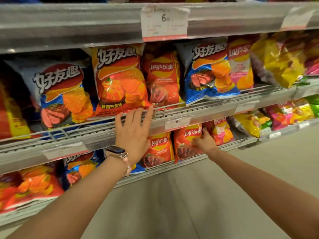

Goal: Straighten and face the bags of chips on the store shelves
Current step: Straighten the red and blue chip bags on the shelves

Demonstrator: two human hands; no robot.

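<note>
Chip bags fill two shelves. On the upper one stand a blue steak-flavour bag (60, 94), an orange kimchi-flavour bag (119, 78), a red Lay's bag (162, 76) and a second blue bag (207, 73). My left hand (133, 133), a watch on its wrist, has its fingers spread straight, fingertips at the orange bag's bottom edge by the shelf rail (172, 116). On the lower shelf my right hand (205, 140) grips the right side of a red Lay's bag (186, 144). Another red Lay's bag (158, 149) stands to its left.
A price tag (164, 21) hangs on the top shelf edge, a smaller one (177, 122) on the middle rail. Yellow and pink bags (279, 61) crowd the right end. Orange bags (32, 187) lie at lower left. Grey floor (172, 204) runs below.
</note>
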